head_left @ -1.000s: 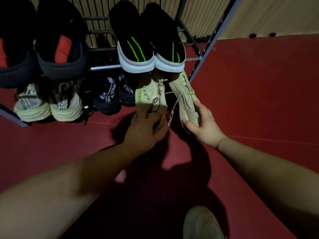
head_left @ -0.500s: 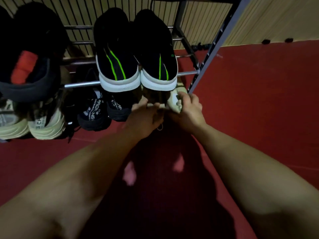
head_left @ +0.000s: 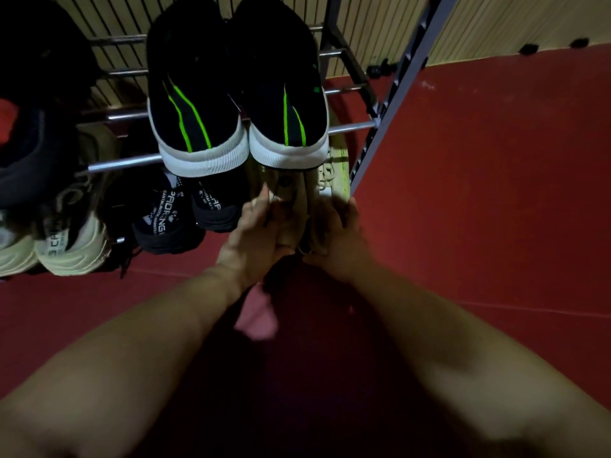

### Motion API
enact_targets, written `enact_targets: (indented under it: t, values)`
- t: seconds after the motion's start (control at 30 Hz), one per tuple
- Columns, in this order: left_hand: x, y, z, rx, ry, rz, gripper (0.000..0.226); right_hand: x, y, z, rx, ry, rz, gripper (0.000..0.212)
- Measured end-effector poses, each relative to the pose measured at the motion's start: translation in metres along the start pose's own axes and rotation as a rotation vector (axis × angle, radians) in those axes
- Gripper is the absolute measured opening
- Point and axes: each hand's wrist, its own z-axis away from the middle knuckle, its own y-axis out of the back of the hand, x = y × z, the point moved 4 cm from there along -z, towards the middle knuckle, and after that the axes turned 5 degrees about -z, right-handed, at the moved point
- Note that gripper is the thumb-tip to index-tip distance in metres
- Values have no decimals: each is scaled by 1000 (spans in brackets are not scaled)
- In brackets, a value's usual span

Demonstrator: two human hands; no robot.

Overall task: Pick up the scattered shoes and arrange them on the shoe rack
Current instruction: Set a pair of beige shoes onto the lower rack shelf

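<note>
Pair of beige lace-up shoes [head_left: 334,166] on the lower shelf, mostly hidden: fronts lie under black sneakers with green stripes [head_left: 198,104], heels are covered by the grip of the left hand [head_left: 254,236] and right hand [head_left: 337,239]. A cream sneaker [head_left: 10,249] is cut off at the left edge.

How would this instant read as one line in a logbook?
step: shelving on shoe rack, lower tier | left hand: holds left beige shoe | right hand: holds right beige shoe
</note>
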Motion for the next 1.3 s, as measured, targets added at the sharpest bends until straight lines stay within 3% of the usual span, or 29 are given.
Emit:
enact_targets:
  t: [0.1, 0.2, 0.27, 0.37, 0.53, 0.67, 0.77, 0.9, 0.97, 1.03, 1.13, 1.2, 1.3]
  values:
    - [-2, 20, 6, 40, 59, 151, 75, -4, 4, 1, 96, -44, -50, 90]
    - [-4, 27, 3, 121, 150, 399, 69, -9, 22, 4, 222, 83, 4, 66]
    - [1, 28, -4, 155, 172, 498, 63, -9, 34, 0, 246, 170, 23, 64]
    - [2, 15, -13, -18, 278, 662, 73, -8, 44, -8, 255, 218, 17, 64]
    - [1, 11, -18, 140, 171, 497, 70, -5, 44, -14, 223, 271, 32, 58]
    - [-2, 9, -17, 48, 54, 191, 69, 0, 33, -23, 166, 262, 47, 56]
    - [-6, 16, -21, 88, 66, 182, 74, -6, 35, -21, 223, 224, 45, 56]
    - [-8, 19, -26, -50, 59, 127, 79, -11, 43, -19, 240, 208, 114, 49]
    - [-10, 26, -25, 22, 51, 52, 79, -13, 42, -15, 271, 196, 119, 50]
    - [-11, 35, -24, 80, 100, 74, 80, -15, 39, -12, 290, 190, 110, 51]
    - [-10, 26, -28, -1, 171, 258, 87, -17, 39, -13, 332, 213, 79, 49]
    - [-5, 11, -32, -102, 117, 339, 101, -18, 38, -15, 333, 213, 100, 49]
    - [-8, 6, -30, -124, 198, 452, 91, -20, 36, -17, 328, 177, 92, 49]
